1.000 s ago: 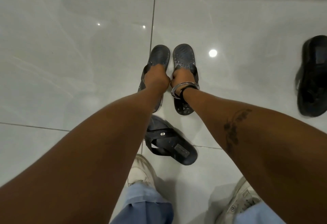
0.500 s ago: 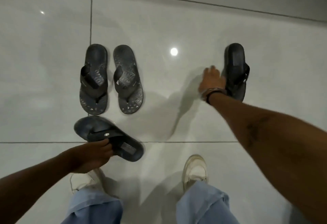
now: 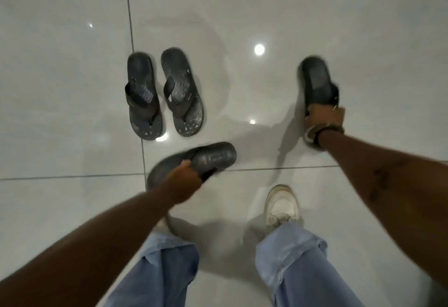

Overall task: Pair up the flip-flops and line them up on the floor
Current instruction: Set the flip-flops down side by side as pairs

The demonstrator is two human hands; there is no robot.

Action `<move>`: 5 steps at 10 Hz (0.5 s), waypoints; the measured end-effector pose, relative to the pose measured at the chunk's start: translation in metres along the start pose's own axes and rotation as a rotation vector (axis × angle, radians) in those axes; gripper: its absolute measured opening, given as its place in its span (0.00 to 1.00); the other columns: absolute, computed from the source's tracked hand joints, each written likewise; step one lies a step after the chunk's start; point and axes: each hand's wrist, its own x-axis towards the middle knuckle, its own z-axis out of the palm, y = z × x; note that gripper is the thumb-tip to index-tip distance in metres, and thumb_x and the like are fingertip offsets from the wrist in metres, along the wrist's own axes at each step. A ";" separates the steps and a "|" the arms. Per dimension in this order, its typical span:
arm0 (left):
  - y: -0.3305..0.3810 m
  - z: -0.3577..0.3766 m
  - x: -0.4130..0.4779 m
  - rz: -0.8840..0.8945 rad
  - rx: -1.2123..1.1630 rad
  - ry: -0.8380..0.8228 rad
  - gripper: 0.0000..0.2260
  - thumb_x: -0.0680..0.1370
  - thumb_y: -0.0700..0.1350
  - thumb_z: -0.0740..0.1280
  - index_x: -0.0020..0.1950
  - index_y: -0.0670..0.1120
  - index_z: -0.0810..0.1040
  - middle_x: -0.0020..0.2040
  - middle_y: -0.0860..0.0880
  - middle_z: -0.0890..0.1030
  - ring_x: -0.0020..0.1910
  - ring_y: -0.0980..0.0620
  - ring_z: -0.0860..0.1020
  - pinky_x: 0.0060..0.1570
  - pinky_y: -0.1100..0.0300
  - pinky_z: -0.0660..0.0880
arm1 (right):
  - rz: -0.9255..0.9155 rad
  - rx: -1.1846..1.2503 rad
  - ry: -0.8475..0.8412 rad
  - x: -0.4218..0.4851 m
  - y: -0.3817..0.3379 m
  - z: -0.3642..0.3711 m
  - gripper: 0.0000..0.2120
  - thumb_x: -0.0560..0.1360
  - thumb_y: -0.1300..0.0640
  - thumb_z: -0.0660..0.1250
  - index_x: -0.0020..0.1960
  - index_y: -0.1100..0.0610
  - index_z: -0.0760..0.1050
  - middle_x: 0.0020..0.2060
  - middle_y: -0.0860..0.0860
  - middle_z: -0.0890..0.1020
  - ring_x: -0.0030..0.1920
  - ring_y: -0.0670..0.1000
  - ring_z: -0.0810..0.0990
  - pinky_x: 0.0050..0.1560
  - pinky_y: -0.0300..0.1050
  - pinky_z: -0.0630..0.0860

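Note:
Two dark patterned flip-flops stand side by side on the pale tiles, the left one point(image 3: 143, 97) and the right one point(image 3: 182, 93) nearly parallel. Nearer to me, my left hand point(image 3: 185, 180) grips a black strap sandal point(image 3: 213, 157), which is blurred and lies almost crosswise just above the floor. Far right, my right hand point(image 3: 324, 118), with a bracelet at the wrist, is closed over the strap end of the matching black sandal point(image 3: 316, 80). That sandal's near end is hidden under my hand.
My white sneaker point(image 3: 281, 206) and blue jeans legs point(image 3: 295, 265) fill the lower middle. Glossy grey tiles with dark grout lines point(image 3: 132, 39) spread all around. Bare floor lies between the patterned pair and the right sandal.
My left hand has picked up the near black sandal and swung it rightward. My right hand went from beside the far sandal to gripping it. The patterned pair stays where it was set.

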 end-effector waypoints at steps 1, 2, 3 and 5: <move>0.068 -0.021 -0.008 -0.177 -0.315 0.078 0.06 0.74 0.43 0.70 0.50 0.45 0.78 0.44 0.42 0.83 0.45 0.41 0.82 0.48 0.49 0.77 | 0.060 0.112 -0.104 -0.046 -0.001 -0.013 0.05 0.74 0.59 0.62 0.48 0.55 0.76 0.52 0.61 0.81 0.56 0.63 0.77 0.60 0.61 0.70; 0.133 -0.056 0.022 -0.088 -0.104 0.035 0.06 0.76 0.48 0.68 0.46 0.45 0.82 0.47 0.46 0.84 0.51 0.43 0.79 0.57 0.54 0.70 | 0.086 0.187 -0.139 -0.061 0.003 -0.015 0.05 0.74 0.59 0.62 0.40 0.55 0.67 0.42 0.55 0.77 0.52 0.59 0.78 0.57 0.55 0.72; 0.166 -0.085 0.063 -0.128 -0.284 0.234 0.09 0.78 0.49 0.69 0.45 0.43 0.81 0.48 0.45 0.84 0.51 0.43 0.79 0.58 0.54 0.69 | 0.058 0.353 0.000 -0.052 0.001 -0.009 0.07 0.75 0.63 0.62 0.52 0.58 0.75 0.36 0.54 0.77 0.39 0.54 0.78 0.40 0.43 0.73; 0.208 -0.117 0.155 -0.159 -0.457 0.422 0.08 0.78 0.45 0.66 0.47 0.41 0.81 0.47 0.42 0.83 0.49 0.42 0.79 0.55 0.52 0.69 | -0.135 0.134 -0.048 0.007 -0.007 -0.014 0.08 0.74 0.57 0.61 0.49 0.53 0.77 0.48 0.56 0.83 0.52 0.60 0.79 0.56 0.58 0.71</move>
